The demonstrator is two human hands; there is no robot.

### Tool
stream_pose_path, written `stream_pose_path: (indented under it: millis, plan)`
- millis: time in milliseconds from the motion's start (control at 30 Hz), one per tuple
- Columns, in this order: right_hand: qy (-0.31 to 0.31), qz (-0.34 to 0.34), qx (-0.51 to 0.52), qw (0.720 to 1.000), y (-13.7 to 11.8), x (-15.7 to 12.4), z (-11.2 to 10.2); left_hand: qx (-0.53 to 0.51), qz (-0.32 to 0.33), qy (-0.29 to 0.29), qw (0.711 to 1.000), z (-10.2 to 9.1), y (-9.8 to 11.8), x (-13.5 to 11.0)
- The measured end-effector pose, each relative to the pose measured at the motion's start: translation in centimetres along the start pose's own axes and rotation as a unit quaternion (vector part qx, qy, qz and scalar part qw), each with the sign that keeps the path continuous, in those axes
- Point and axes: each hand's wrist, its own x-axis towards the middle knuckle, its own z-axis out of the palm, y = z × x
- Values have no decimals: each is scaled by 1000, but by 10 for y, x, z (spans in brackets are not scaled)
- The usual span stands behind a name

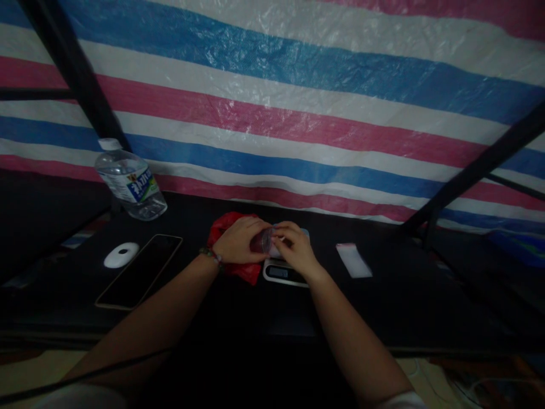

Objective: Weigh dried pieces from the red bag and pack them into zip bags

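Observation:
My left hand [239, 240], with a beaded bracelet at the wrist, is closed around a small clear plastic cup [267, 241]; the cup lies tilted with its mouth to the right. The fingers of my right hand [294, 245] are pinched together at the cup's mouth; what they hold, if anything, is too small to make out. Below both hands is a white digital scale [269, 277] with a small display, its platform partly covered by the hands. A red plastic bag [251, 274] lies crumpled under my left hand.
A small stack of clear plastic bags [354, 261] lies right of the scale. On the left are a phone [140, 272], a white oval object [121, 255] and a large clear bottle [131, 180]. Dark metal bars [460, 170] and a striped tarp [298, 122] enclose the black table.

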Motion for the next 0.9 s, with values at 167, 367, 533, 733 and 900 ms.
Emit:
stream_pose_path:
  millis: [167,367,533,733,900]
  plan:
    - [114,47,-12,992,18,23,-32,-8,-32,-4,999,6,0,0]
    - [2,62,-58,996,55,14,-49,-24,-80,-7,997,12,4,0]
    - [-69,104,-96,988,70,-9,-39,-26,-107,3,994,17,5,2]
    - [-32,85,-23,996,57,-7,-33,-30,-117,5,993,19,3,1]
    - [4,46,101,994,34,-7,-24,-35,-120,5,992,23,6,1]
